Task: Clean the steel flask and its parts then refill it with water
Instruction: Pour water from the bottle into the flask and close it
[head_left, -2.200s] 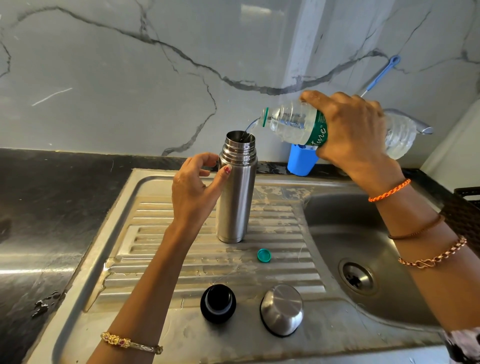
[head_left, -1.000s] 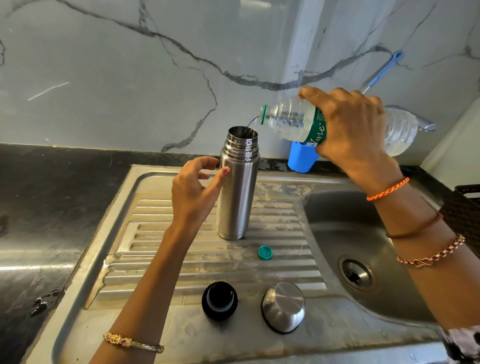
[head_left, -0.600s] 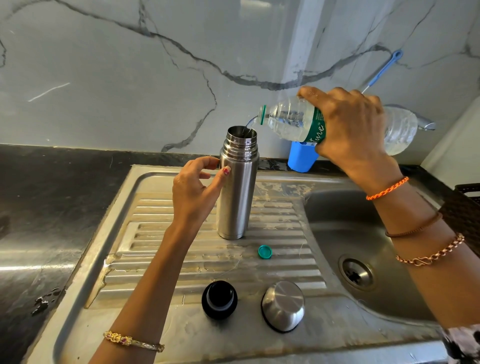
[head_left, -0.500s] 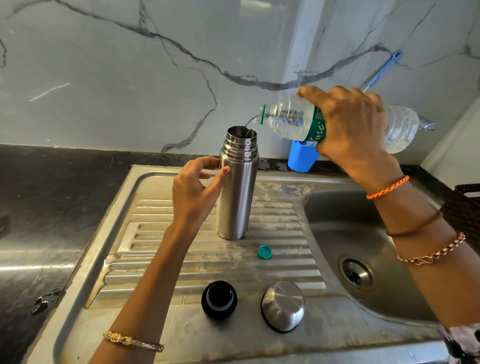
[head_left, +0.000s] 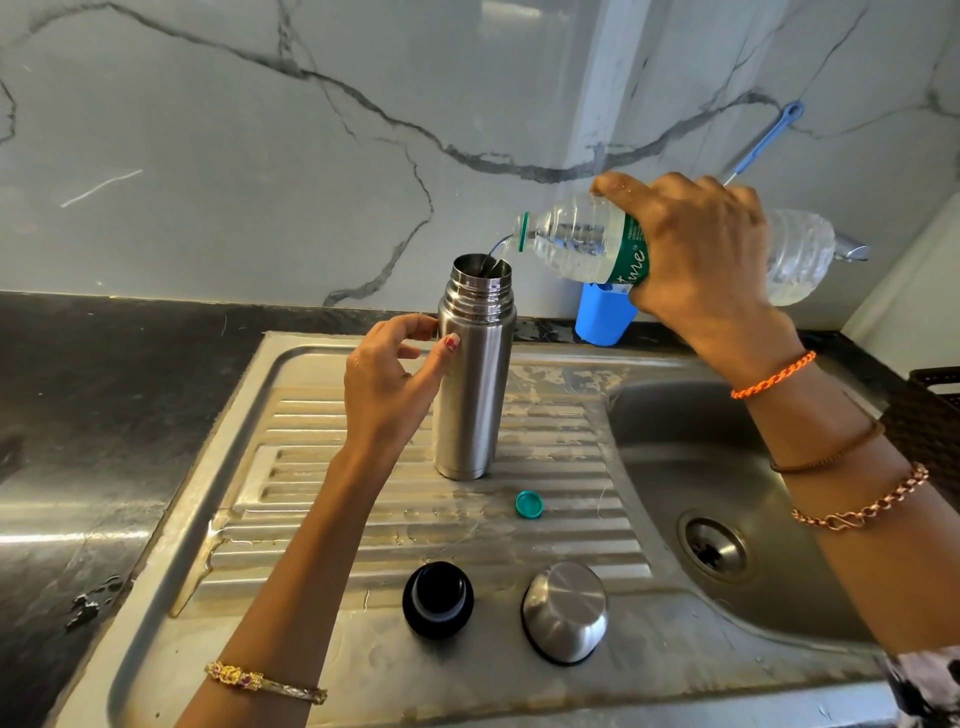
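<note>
Flask (head_left: 475, 384) upright — left hand (head_left: 387, 395) steadies; bottle (head_left: 587, 244) (right-held) pours.

I saw the steel flask (head_left: 475, 374) standing upright and uncapped on the ribbed drainboard (head_left: 322, 525). My left hand (head_left: 387, 395) steadied it, thumb and fingertips curled against its upper body. My right hand (head_left: 701, 260) gripped a tilted plastic bottle (head_left: 576, 244), and a thin stream ran into the flask's mouth. The green bottle cap (head_left: 529, 504), black stopper (head_left: 438, 598) and steel cup lid (head_left: 565, 611) lay nearer me.
</note>
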